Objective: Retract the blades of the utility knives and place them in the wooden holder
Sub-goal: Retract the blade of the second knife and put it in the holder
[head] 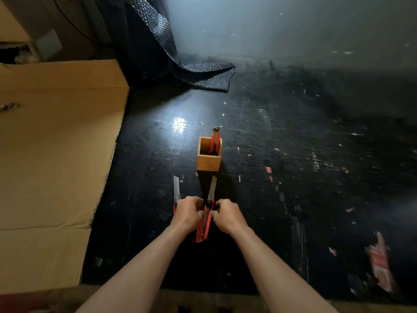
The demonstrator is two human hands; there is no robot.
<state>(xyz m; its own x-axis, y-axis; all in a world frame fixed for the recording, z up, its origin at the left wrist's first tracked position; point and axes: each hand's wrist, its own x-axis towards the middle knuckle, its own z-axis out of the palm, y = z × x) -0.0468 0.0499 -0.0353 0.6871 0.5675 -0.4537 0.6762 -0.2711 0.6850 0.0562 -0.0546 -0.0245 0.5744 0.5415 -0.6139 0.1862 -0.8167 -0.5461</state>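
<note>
A square wooden holder (208,162) stands on the dark table, and one red utility knife (215,141) is upright in it. Both hands grip a second red utility knife (206,224) just in front of the holder; its blade (212,188) is out and points toward the holder. My left hand (187,213) holds the knife's left side, my right hand (226,214) its right side. A third knife (176,192) with its blade out lies on the table left of my left hand, partly hidden by it.
A large cardboard sheet (56,154) covers the left side. A black textured mat (203,75) is draped at the back. Torn red paper (380,263) and small scraps lie scattered on the scratched black table (293,166) at the right.
</note>
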